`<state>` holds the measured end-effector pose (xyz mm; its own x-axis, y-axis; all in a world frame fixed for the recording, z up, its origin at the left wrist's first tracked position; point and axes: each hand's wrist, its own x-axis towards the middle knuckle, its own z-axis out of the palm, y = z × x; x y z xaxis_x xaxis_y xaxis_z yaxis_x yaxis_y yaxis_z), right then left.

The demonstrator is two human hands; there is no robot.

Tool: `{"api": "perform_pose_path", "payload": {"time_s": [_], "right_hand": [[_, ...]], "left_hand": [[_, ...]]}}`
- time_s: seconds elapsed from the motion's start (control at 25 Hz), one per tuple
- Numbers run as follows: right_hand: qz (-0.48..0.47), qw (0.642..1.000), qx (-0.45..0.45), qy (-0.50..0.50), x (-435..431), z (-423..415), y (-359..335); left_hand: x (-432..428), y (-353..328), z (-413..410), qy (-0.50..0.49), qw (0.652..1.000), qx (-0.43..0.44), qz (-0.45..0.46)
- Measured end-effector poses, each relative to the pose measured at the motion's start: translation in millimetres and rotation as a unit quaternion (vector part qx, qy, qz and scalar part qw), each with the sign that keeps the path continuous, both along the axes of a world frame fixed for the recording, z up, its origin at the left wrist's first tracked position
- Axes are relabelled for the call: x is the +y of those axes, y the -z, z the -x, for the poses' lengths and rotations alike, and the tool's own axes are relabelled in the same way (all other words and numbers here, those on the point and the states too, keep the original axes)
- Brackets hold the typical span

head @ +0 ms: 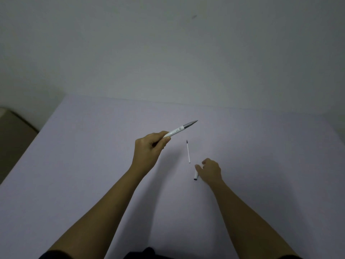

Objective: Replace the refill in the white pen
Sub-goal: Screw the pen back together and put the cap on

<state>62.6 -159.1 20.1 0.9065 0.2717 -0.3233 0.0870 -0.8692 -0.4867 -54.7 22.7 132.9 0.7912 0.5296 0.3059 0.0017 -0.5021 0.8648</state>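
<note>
Left hand (147, 148) grips the white pen (180, 129) aloft; right hand (210, 171) closes on a pen cap (196, 175) beside the refill (188, 151) on the table (74, 165).

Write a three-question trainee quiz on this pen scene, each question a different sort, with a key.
1. True or false: the left hand holds the white pen raised, with its silver tip pointing away from the person.
2. Multiple choice: the loose refill is
A. in the left hand
B. lying on the table between the two hands
C. inside the pen
3. Fill in: the right hand rests on the table with its grip on the pen ____.

Key: 1 true; 2 B; 3 cap, as best the picture shows, since the fingers hide most of it.
</note>
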Motion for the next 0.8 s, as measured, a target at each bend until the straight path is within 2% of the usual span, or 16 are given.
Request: {"api": "perform_pose_path", "payload": {"time_s": [0.32,0.4,0.48,0.56,0.6,0.64,0.68,0.8], "right_hand": [[-0.034,0.997,0.028,0.069,9,11,6],[-0.096,0.987,0.045,0.117,14,0,-9],[-0.248,0.944,0.095,0.194,21,-12,-33],[-0.426,0.852,0.178,0.246,29,-19,-64],[-0.491,0.808,0.207,0.253,31,-21,-79],[-0.529,0.78,0.222,0.249,32,-22,-94],[-0.551,0.768,0.225,0.237,33,-23,-106],[-0.57,0.769,0.211,0.199,32,-25,-131]], "left_hand": [[5,5,0,-0.003,1.0,0.015,0.01],[4,6,1,-0.003,1.0,0.014,0.016],[4,7,3,-0.003,1.0,0.014,0.022],[4,8,5,-0.001,0.999,0.017,0.028],[3,9,6,0.001,0.999,0.019,0.026],[3,10,7,0.002,1.0,0.021,0.02],[3,11,9,0.003,1.0,0.024,0.012],[3,14,13,0.002,1.0,0.031,0.004]]}}
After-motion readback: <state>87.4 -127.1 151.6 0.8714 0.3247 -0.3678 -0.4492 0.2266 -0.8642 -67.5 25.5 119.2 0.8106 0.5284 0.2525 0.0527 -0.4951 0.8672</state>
